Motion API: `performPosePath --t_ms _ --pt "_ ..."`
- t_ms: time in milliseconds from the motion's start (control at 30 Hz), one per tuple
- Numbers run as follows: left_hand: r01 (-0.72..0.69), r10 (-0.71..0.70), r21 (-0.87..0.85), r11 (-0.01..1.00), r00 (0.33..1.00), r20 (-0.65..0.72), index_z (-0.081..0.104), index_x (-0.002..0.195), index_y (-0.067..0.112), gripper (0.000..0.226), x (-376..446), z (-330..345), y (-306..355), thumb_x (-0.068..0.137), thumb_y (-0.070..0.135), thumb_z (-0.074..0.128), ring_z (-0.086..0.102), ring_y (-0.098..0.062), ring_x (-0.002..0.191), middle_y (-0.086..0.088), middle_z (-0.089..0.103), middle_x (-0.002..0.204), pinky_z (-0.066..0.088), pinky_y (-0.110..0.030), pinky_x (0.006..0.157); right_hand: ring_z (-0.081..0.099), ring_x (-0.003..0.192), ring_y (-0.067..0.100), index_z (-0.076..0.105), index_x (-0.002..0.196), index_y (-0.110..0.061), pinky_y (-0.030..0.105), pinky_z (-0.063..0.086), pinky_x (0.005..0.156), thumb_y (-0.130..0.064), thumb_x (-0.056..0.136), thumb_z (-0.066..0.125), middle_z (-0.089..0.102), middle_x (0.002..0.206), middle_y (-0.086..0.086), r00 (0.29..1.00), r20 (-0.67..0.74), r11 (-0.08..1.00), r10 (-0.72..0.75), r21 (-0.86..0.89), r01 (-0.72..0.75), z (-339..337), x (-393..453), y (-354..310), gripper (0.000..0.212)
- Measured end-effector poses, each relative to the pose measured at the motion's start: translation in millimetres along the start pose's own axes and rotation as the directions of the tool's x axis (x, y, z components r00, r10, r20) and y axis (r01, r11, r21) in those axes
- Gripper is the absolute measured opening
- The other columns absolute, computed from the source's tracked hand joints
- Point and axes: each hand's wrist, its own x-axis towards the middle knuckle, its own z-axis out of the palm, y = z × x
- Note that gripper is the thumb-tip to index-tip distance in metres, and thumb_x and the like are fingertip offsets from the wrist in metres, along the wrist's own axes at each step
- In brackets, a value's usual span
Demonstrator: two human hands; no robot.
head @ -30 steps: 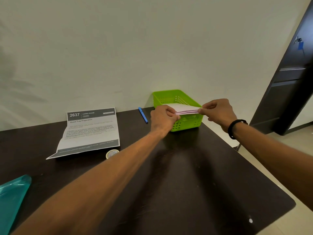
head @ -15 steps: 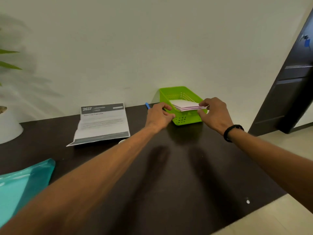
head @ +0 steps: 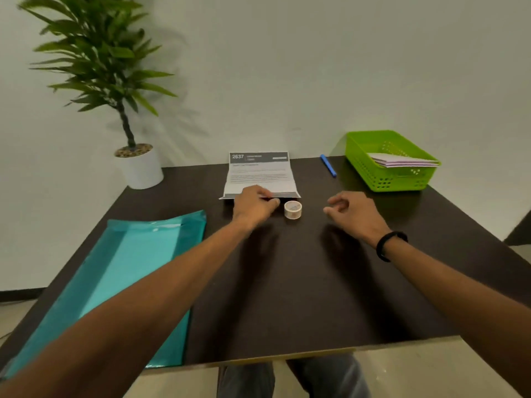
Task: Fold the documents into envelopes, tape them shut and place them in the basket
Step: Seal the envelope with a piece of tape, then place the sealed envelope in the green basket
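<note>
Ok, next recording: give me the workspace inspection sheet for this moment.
Surface: dark brown table, matte.
Job's things: printed creased document flat at the far edge; small roll of clear tape before it; folded white envelopes inside the green perforated plastic basket.
Clutter: blue pen; teal plastic mailer.
Grippers: left hand touches the document's near edge, grip unclear; right hand loosely curled, empty.
Cables: nothing seen.
Surroundings: potted plant in white pot, pale wall.
</note>
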Motion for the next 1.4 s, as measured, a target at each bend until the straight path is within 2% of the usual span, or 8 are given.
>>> performPosePath --t_ms 200,333,500,700,867,1100,1233,1400 --pt "0.131 -0.184 -0.301 0.945 0.971 -0.156 0.064 0.122 0.015 0.029 0 -9 -43 0.095 0.022 0.074 0.076 -0.011 0.072 -0.003 0.076 0.088 0.064 -0.029 0.08 0.067 0.097 0.014 0.064 0.13 -0.024 0.031 0.054 0.084 -0.059 0.073 0.088 0.07 0.103 -0.005 0.999 -0.019 0.998 0.031 0.051 -0.03 53 -2 -25 0.071" --pt "0.08 -0.223 -0.47 0.879 0.94 -0.257 0.044 0.136 0.023 0.043 10 -2 -39 0.1 0.024 0.067 0.075 -0.011 0.073 -0.002 0.07 0.096 0.061 -0.022 0.06 0.063 0.101 0.011 0.053 0.144 -0.03 0.032 0.056 0.087 -0.053 0.071 0.092 0.064 0.111 -0.01 0.999 -0.033 0.999 -0.03 0.038 0.031 74 11 -33 0.086" --pt "-0.051 -0.105 -0.405 0.913 0.929 -0.354 0.033 0.142 0.031 0.05 22 4 -38 0.102 0.027 0.063 0.074 -0.013 0.07 0.002 0.066 0.095 0.063 -0.028 0.056 0.063 0.09 0.003 0.057 0.141 -0.028 0.016 0.049 0.078 -0.038 0.081 0.088 0.066 0.108 -0.011 0.995 -0.095 0.992 -0.025 0.123 0.037 74 28 -17 0.068" --pt "-0.078 -0.05 -0.359 0.93 0.941 -0.334 0.026 0.157 0.036 0.061 33 10 -39 0.105 0.028 0.058 0.073 -0.015 0.067 0.0 0.067 0.09 0.057 -0.023 0.049 0.07 0.101 0.004 0.064 0.131 -0.027 0.029 0.057 0.097 -0.037 0.082 0.087 0.073 0.113 -0.01 0.99 -0.139 0.99 -0.008 0.138 0.027 44 52 23 0.055" --pt "-0.076 -0.063 -0.364 0.928 0.932 -0.356 0.001 0.161 0.042 0.079 35 11 -37 0.105 0.033 0.057 0.074 -0.014 0.067 -0.001 0.068 0.089 0.059 -0.026 0.051 0.068 0.085 -0.007 0.073 0.115 -0.025 0.019 0.055 0.08 -0.027 0.086 0.083 0.076 0.105 -0.009 0.993 -0.104 0.995 -0.047 0.083 0.056 22 64 49 0.031" --pt "-0.064 -0.062 -0.341 0.938 0.936 -0.347 0.019 0.159 0.035 0.066 39 12 -40 0.105 0.036 0.056 0.075 -0.015 0.069 -0.007 0.071 0.105 0.061 -0.025 0.054 0.067 0.103 0.016 0.07 0.123 -0.024 0.028 0.058 0.088 0.006 0.084 0.064 0.061 0.13 0.003 0.99 -0.143 0.99 -0.012 0.135 0.032 25 62 56 0.05" --pt "-0.096 -0.045 -0.36 0.928 0.93 -0.364 0.011 0.161 0.039 0.071 34 11 -39 0.105 0.039 0.055 0.075 -0.015 0.063 -0.003 0.071 0.098 0.059 -0.023 0.052 0.062 0.093 0.017 0.07 0.116 -0.015 0.029 0.057 0.086 0.002 0.081 0.061 0.067 0.111 0.005 0.937 -0.328 0.977 0.122 0.207 -0.054 23 50 54 0.04" --pt "-0.023 -0.066 -0.24 0.97 0.933 -0.354 0.062 0.131 0.01 0.042 36 14 -40 0.106 0.043 0.051 0.074 -0.012 0.066 -0.01 0.074 0.106 0.059 -0.02 0.054 0.072 0.078 0.016 0.068 0.095 -0.03 0.049 0.062 0.084 -0.017 0.089 0.063 0.072 0.087 -0.004 0.905 -0.367 0.941 0.216 0.327 -0.092 22 27 50 0.015"
